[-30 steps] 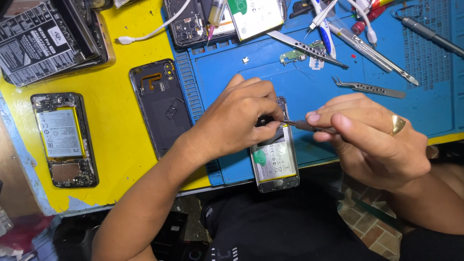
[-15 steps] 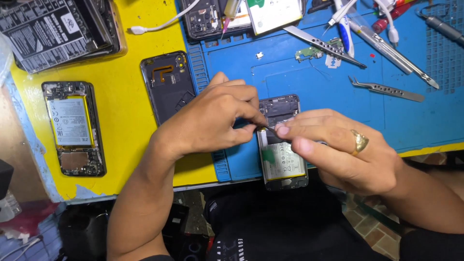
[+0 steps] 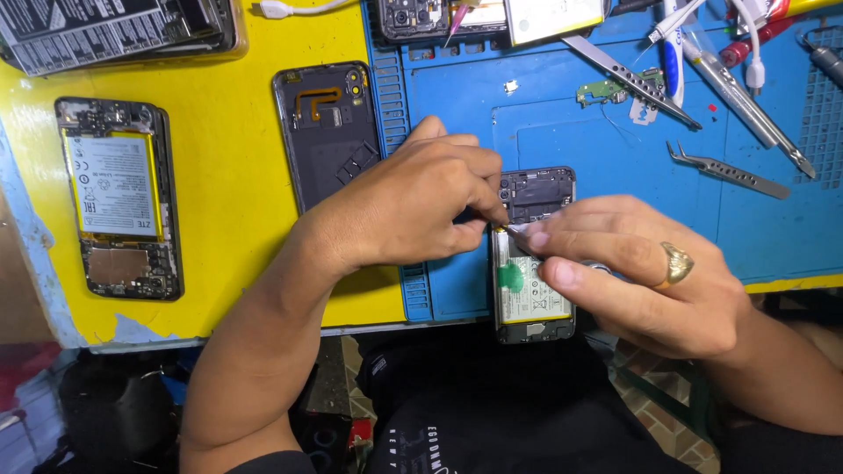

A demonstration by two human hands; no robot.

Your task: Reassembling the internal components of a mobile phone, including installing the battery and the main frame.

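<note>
Your left hand (image 3: 413,206) pinches down on the open phone (image 3: 534,254) at the blue mat's (image 3: 615,149) front edge, prob to steady it. Your right hand (image 3: 637,272), ring on, is closed narrow on a thin tool (image 3: 512,230) at the battery's top edge; can't tell which tool. Spare tweezers (image 3: 729,169) lie apart. Back cover (image 3: 329,132) & 2nd opened phone (image 3: 118,197) sit on the yellow bench w/ worn edge
</note>
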